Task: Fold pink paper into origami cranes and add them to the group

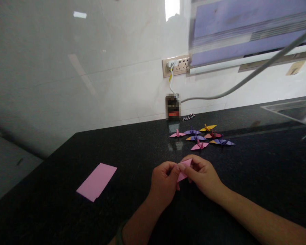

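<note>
A small folded piece of pink paper (183, 176) is pinched between both hands, just above the dark countertop. My left hand (163, 183) closes on its left side, thumb pressed to the near face. From the right, my right hand (202, 175) grips it, with that thumb meeting the left one near the middle. The fingers behind hide part of the paper, so its exact fold cannot be told. Beyond the hands lie several folded paper cranes, among them a pink crane (200, 145), a yellow crane (207, 128) and a purple-and-orange crane (222, 142).
A larger sheet of pink paper (97, 182) lies flat on the black countertop (132, 149) at the left. Against the wall stands a pixelated box (173, 107), with a beaded strand (188, 117) beside it. A grey cable (234, 90) runs up right; a wall socket (177, 65) holds a plug.
</note>
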Demonstrator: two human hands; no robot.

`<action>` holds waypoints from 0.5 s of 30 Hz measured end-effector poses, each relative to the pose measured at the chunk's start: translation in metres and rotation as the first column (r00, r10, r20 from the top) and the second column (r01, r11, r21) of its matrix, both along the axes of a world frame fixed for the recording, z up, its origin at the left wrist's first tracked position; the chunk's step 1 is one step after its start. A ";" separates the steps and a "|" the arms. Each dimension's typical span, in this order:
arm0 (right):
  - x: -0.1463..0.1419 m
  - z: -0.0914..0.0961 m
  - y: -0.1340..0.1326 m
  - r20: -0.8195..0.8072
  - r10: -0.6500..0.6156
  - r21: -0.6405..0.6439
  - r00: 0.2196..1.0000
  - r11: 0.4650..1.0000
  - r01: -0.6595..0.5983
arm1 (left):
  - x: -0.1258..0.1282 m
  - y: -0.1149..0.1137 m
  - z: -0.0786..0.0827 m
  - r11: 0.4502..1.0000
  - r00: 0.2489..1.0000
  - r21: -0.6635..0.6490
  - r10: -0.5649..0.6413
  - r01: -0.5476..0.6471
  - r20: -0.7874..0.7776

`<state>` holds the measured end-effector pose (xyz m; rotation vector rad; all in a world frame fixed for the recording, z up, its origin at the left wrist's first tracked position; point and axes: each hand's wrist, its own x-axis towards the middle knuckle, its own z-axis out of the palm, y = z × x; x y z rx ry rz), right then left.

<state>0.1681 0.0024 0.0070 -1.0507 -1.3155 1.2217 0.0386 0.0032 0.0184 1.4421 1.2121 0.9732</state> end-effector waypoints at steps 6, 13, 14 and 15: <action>0.002 -0.002 0.002 0.043 -0.013 -0.026 0.999 1.000 0.014 | 0.002 -0.002 0.002 1.000 1.000 -0.005 0.012 -0.012 0.008; 0.002 0.005 0.001 0.090 -0.045 -0.044 0.995 0.998 0.049 | 0.001 -0.001 0.001 1.000 1.000 0.009 0.004 -0.004 0.020; 0.002 0.006 0.001 0.093 -0.046 -0.041 0.995 0.998 0.050 | 0.001 -0.002 0.001 1.000 1.000 0.007 0.005 -0.005 0.020; 0.003 0.006 0.001 0.094 -0.041 -0.039 0.995 0.998 0.045 | 0.001 -0.002 0.001 1.000 1.000 0.002 0.006 -0.006 0.019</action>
